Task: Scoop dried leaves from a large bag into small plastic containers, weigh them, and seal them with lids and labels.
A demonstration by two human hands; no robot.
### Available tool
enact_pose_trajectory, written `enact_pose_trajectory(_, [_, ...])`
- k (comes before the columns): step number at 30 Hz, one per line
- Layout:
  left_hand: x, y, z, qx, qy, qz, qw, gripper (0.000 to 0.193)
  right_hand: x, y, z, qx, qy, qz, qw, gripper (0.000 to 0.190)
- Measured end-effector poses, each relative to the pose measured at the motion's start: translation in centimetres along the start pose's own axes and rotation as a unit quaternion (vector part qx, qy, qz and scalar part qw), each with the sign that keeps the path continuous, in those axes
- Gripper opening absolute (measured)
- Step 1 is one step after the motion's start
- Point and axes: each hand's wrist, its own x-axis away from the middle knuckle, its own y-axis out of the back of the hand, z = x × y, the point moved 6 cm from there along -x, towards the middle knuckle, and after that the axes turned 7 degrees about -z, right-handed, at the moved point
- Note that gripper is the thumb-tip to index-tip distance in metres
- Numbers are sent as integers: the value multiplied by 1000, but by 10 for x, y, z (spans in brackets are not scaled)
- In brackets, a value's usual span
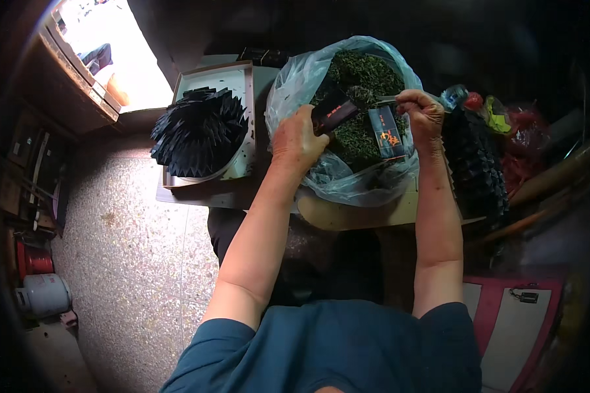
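My left hand (pixel 297 140) grips a dark tea packet (pixel 335 114) with red writing, tilted above dark green dried tea leaves (pixel 368 73). The leaves fill a large clear plastic bag (pixel 295 88), open at the top. Over the bag's right side, my right hand (pixel 421 114) pinches a thin, pale tool (pixel 387 99), perhaps a spoon; its far end is hard to make out against the leaves. Just below it, a second dark packet (pixel 386 133) with orange writing lies on the leaves. Its face is turned up.
To the left, a shallow cardboard box (pixel 250 83) holds many fanned black packets (pixel 199 135). Another black stack (pixel 474 162) stands at right, near red plastic bags (pixel 526 142). A grey gas cylinder (pixel 44 294) stands at far left. A person's leg (pixel 98 56) shows beyond the doorway.
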Motion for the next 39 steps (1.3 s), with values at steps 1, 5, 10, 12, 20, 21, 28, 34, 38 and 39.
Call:
enact_pose_trajectory(1, [0, 0, -1, -1, -5, 2, 1000, 55, 0, -2, -3, 1, -2, 11, 1000, 20])
enact_pose_trajectory(5, [-2, -1, -1, -4, 16, 30, 999, 56, -2, -2, -10, -1, -9, 17, 1000, 21])
enact_pose_trajectory(10, [-3, -3, -4, -23, 9, 22, 999, 53, -2, 4, -20, -11, -12, 8, 1000, 21])
enact_pose_trajectory(12, [-5, -5, -9, -49, -23, 23, 998, 50, 0, 4, -23, -4, -15, 14, 1000, 22])
enact_pose_trajectory(20, [-20, -27, -21, -43, -85, 21, 995, 46, -6, 6, -30, 34, -24, 56, 998, 24])
enact_pose_trajectory(21, [-22, -29, -22, -30, -100, 12, 994, 46, -7, 5, -29, 33, -26, 58, 997, 23])
enact_pose_trajectory(28, [-31, -48, -21, 48, -156, -32, 986, 45, -25, -31, 22, 217, 180, 131, 951, 17])
enact_pose_trajectory(34, [-44, -46, -1, 119, -138, -18, 983, 49, -27, -97, 77, 316, 266, 287, 864, 8])
enact_pose_trajectory(38, [-42, -39, 1, 163, -146, -15, 976, 52, -28, -113, 89, 357, 360, 319, 801, 4])
enact_pose_trajectory(39, [-41, -34, 1, 179, -144, -20, 973, 53, -28, -115, 95, 331, 377, 306, 809, 5])
